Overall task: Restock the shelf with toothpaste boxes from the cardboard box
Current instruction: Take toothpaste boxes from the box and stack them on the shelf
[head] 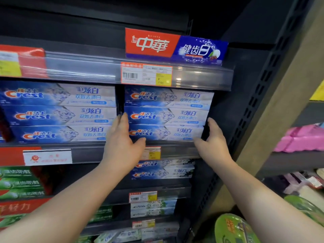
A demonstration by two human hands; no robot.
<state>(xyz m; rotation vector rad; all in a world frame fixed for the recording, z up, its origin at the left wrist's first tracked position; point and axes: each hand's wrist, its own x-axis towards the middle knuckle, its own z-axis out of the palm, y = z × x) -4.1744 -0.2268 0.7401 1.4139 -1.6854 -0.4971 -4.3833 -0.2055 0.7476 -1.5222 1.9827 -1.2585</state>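
Note:
On the dark middle shelf (87,153) stand two stacks of blue-and-white Crest toothpaste boxes, three high each. My left hand (122,144) presses against the left end of the right stack (166,116), thumb under the bottom box (166,133). My right hand (212,139) clasps the right end of that same bottom box. The left stack (59,114) sits untouched beside it. The cardboard box is not in view.
A red-and-blue toothpaste box (175,46) stands on the upper shelf above a price tag (147,74). More Crest boxes (163,170) and green boxes (19,183) fill lower shelves. At right are a shelf upright (259,102), pink packs (301,139) and green packets (233,228).

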